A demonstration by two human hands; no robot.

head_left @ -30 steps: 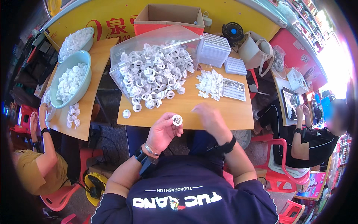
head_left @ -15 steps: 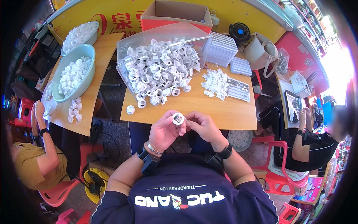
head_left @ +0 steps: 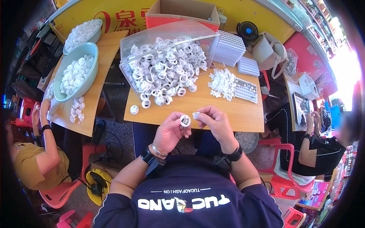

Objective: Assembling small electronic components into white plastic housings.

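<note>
My left hand point(head_left: 172, 131) holds a round white plastic ring part point(head_left: 185, 121) up by its edge, just in front of the wooden table point(head_left: 232, 112). My right hand point(head_left: 213, 121) pinches a small white plastic piece point(head_left: 196, 114) right beside that ring, the two almost touching. Behind my hands a large heap of the same white ring parts point(head_left: 163, 72) spills from a clear plastic bag point(head_left: 133, 41). A smaller pile of little white pieces point(head_left: 221, 83) lies to the right, next to a grey tray with rows of small cells point(head_left: 246, 89).
Two loose rings point(head_left: 134, 109) lie near the table's front left edge. A cardboard box point(head_left: 182, 11), stacked white trays point(head_left: 228, 47) and a small fan point(head_left: 247, 30) stand at the back. A teal bowl of white parts point(head_left: 74, 72) sits on the left table. People work at both sides.
My right hand came back from the table to meet my left hand, now holding a small white piece beside the ring. The left hand kept the ring raised.
</note>
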